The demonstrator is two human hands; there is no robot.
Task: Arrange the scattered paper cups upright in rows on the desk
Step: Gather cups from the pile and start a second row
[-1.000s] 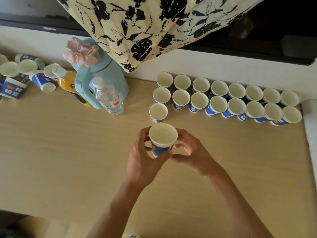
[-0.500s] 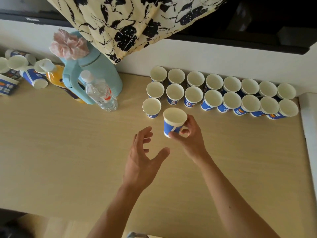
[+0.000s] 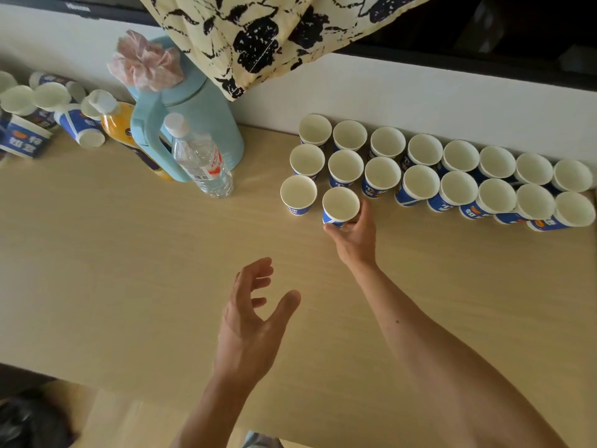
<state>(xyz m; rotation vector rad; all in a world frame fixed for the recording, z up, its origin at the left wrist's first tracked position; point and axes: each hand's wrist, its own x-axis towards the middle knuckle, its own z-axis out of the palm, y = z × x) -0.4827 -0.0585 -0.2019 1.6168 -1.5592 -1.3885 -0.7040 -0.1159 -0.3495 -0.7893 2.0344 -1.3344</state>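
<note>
Paper cups (image 3: pixel 421 182): eighteen upright in three rows, right hand (image 3: pixel 353 236) gripping one.

Your table (image 3: pixel 129 286) shows pale wood grain, smooth and matt. Each paper cup (image 3: pixel 340 203) is matt white inside, its printed blue wall faintly glossy. The water bottle (image 3: pixel 203 163) is clear, shiny plastic, and the teal jug (image 3: pixel 206 101) is smooth plastic (a crinkled pink frill (image 3: pixel 145 61) tops it). The hanging cloth (image 3: pixel 274 24) looks soft and printed.

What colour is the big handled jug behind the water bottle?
Light blue jug, a pink ruffled piece on top; head view.
</note>
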